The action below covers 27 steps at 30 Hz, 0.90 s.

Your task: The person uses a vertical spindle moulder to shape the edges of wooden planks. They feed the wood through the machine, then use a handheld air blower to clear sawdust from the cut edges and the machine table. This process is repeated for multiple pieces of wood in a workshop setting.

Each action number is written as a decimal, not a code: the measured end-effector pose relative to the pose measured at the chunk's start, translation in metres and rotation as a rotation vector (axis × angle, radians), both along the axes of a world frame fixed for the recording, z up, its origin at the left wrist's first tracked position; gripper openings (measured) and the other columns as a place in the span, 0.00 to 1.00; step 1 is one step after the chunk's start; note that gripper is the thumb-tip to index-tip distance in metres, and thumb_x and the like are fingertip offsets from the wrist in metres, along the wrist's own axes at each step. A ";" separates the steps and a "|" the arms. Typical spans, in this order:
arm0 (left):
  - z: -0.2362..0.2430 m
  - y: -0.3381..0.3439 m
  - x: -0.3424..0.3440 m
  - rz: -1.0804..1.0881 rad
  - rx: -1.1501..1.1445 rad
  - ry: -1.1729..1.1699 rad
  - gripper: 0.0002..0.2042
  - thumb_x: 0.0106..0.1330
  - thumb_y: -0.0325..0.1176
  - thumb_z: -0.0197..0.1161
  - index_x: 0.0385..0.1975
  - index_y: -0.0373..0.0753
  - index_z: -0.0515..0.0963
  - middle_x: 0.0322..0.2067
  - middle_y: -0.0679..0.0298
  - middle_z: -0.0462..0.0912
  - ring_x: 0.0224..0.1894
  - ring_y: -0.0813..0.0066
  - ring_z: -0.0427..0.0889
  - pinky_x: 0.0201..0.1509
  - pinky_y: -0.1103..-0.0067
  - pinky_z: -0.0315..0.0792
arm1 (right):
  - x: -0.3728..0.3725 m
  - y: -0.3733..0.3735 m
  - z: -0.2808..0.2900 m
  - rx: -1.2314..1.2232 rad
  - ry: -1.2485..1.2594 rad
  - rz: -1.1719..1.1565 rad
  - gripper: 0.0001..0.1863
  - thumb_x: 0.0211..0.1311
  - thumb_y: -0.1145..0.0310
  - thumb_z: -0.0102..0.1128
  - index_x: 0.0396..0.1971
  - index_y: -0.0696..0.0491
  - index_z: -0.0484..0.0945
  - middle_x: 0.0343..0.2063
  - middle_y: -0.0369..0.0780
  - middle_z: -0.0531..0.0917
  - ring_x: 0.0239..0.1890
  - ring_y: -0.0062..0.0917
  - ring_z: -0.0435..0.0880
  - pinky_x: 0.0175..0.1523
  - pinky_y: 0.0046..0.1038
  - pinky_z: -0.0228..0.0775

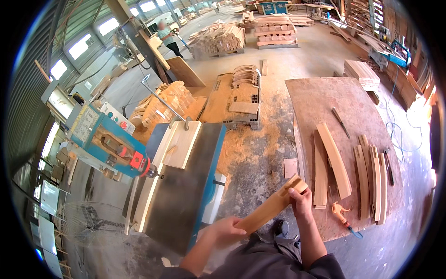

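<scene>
Wooden piece (265, 210) gripped at both ends, left hand (226, 230) on near end, right hand (302, 203) at notched far end, long axis slanting forward-right toward bench's (371, 111) left edge, right hand nearer.

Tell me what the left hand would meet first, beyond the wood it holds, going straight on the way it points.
Probably the right hand, gripping near the other end of the same wooden piece; the left hand points roughly along it, though depth is unclear.

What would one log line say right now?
left hand: holding wood piece; right hand: holding its other end; teal machine: at left
</scene>
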<state>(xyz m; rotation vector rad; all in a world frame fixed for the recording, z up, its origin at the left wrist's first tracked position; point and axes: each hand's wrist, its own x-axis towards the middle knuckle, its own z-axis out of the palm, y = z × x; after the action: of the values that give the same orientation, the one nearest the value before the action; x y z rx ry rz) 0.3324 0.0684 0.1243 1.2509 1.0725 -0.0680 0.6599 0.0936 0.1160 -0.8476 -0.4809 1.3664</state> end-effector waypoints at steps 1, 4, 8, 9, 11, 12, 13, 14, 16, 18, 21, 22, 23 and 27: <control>0.016 -0.003 0.009 0.008 0.161 0.078 0.33 0.61 0.38 0.75 0.65 0.31 0.75 0.55 0.53 0.87 0.58 0.64 0.85 0.65 0.70 0.75 | -0.003 0.006 -0.011 -0.025 0.006 -0.052 0.22 0.57 0.73 0.79 0.52 0.60 0.82 0.43 0.39 0.88 0.44 0.26 0.88 0.54 0.30 0.80; 0.039 -0.024 0.033 0.082 0.779 0.264 0.49 0.55 0.50 0.80 0.75 0.39 0.63 0.54 0.46 0.83 0.54 0.42 0.83 0.62 0.59 0.76 | -0.020 0.014 -0.029 -0.109 0.011 -0.031 0.20 0.60 0.74 0.77 0.51 0.59 0.83 0.43 0.38 0.89 0.44 0.25 0.87 0.54 0.30 0.80; 0.035 -0.038 0.069 0.211 1.185 0.572 0.50 0.49 0.46 0.81 0.73 0.40 0.62 0.48 0.48 0.79 0.50 0.44 0.81 0.53 0.56 0.77 | -0.044 0.023 -0.024 -0.092 0.081 0.110 0.19 0.63 0.72 0.75 0.52 0.59 0.82 0.44 0.39 0.89 0.45 0.25 0.87 0.54 0.30 0.80; 0.033 -0.041 0.070 0.250 1.161 0.625 0.50 0.48 0.45 0.81 0.73 0.40 0.63 0.48 0.48 0.78 0.51 0.45 0.80 0.53 0.55 0.77 | -0.047 0.026 -0.020 -0.088 0.099 0.175 0.19 0.64 0.71 0.75 0.52 0.59 0.82 0.45 0.39 0.89 0.46 0.25 0.87 0.54 0.30 0.80; 0.035 -0.050 0.069 0.326 1.107 0.727 0.50 0.45 0.43 0.81 0.72 0.39 0.63 0.49 0.49 0.78 0.52 0.46 0.80 0.54 0.55 0.77 | -0.050 0.034 -0.021 -0.052 -0.042 0.283 0.24 0.66 0.63 0.76 0.54 0.61 0.80 0.46 0.41 0.89 0.46 0.27 0.88 0.54 0.32 0.81; 0.033 -0.057 0.064 0.378 1.107 0.747 0.51 0.44 0.42 0.82 0.72 0.38 0.63 0.49 0.49 0.78 0.52 0.46 0.80 0.55 0.55 0.77 | -0.049 0.042 -0.005 -0.090 -0.229 0.365 0.25 0.66 0.61 0.76 0.54 0.62 0.80 0.46 0.42 0.89 0.46 0.27 0.88 0.54 0.32 0.82; 0.032 -0.062 0.054 0.424 1.111 0.761 0.52 0.42 0.41 0.82 0.72 0.38 0.63 0.49 0.49 0.77 0.52 0.46 0.80 0.55 0.55 0.76 | -0.045 0.050 0.010 -0.128 -0.417 0.437 0.27 0.65 0.59 0.77 0.54 0.63 0.79 0.45 0.42 0.89 0.46 0.27 0.89 0.54 0.33 0.82; 0.030 -0.068 0.043 0.470 1.118 0.776 0.53 0.41 0.40 0.82 0.72 0.37 0.63 0.50 0.49 0.77 0.53 0.46 0.80 0.56 0.55 0.76 | -0.044 0.060 0.005 -0.021 -0.810 0.314 0.26 0.63 0.60 0.79 0.52 0.62 0.80 0.44 0.41 0.89 0.48 0.27 0.89 0.54 0.33 0.82; 0.010 -0.093 0.008 0.592 1.155 0.834 0.54 0.40 0.39 0.82 0.72 0.36 0.62 0.50 0.49 0.76 0.53 0.45 0.79 0.56 0.55 0.76 | -0.038 0.076 0.023 0.156 -0.756 0.283 0.25 0.63 0.65 0.78 0.53 0.61 0.78 0.43 0.40 0.88 0.46 0.26 0.88 0.54 0.31 0.81; -0.002 -0.099 -0.015 0.689 1.126 0.879 0.54 0.38 0.39 0.82 0.72 0.35 0.63 0.50 0.49 0.76 0.54 0.45 0.79 0.57 0.55 0.76 | -0.028 0.083 0.074 0.278 -0.367 0.411 0.20 0.61 0.67 0.79 0.48 0.59 0.80 0.41 0.40 0.87 0.45 0.27 0.87 0.53 0.31 0.79; -0.007 -0.113 -0.048 0.767 1.039 0.974 0.54 0.37 0.39 0.83 0.71 0.34 0.65 0.50 0.50 0.75 0.54 0.45 0.78 0.58 0.56 0.75 | -0.038 0.088 0.169 0.825 -0.035 0.788 0.19 0.58 0.61 0.82 0.39 0.58 0.83 0.41 0.40 0.87 0.44 0.31 0.86 0.50 0.35 0.77; -0.012 -0.116 -0.064 0.762 1.065 0.996 0.54 0.37 0.40 0.84 0.71 0.34 0.66 0.50 0.50 0.75 0.54 0.45 0.78 0.57 0.56 0.75 | -0.048 0.092 0.190 0.991 -0.012 0.819 0.19 0.60 0.60 0.81 0.39 0.57 0.83 0.41 0.42 0.86 0.43 0.33 0.86 0.48 0.35 0.77; -0.017 -0.116 -0.075 0.760 1.092 1.011 0.53 0.36 0.40 0.84 0.70 0.33 0.67 0.50 0.50 0.75 0.53 0.45 0.78 0.57 0.56 0.75 | -0.059 0.095 0.212 1.078 -0.015 0.845 0.16 0.63 0.60 0.77 0.36 0.55 0.82 0.39 0.43 0.86 0.42 0.37 0.85 0.45 0.35 0.78; -0.030 -0.111 -0.123 0.765 1.135 1.023 0.47 0.41 0.43 0.80 0.67 0.35 0.71 0.47 0.50 0.77 0.53 0.43 0.76 0.57 0.54 0.73 | -0.129 0.103 0.236 1.219 0.193 0.949 0.23 0.54 0.49 0.81 0.29 0.53 0.81 0.34 0.41 0.86 0.33 0.34 0.85 0.38 0.31 0.75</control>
<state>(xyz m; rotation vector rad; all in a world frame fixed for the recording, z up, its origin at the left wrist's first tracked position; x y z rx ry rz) 0.2092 -0.0429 0.0938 1.7098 2.6526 0.6349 0.5311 0.1964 0.3525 0.6045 -1.4578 1.5708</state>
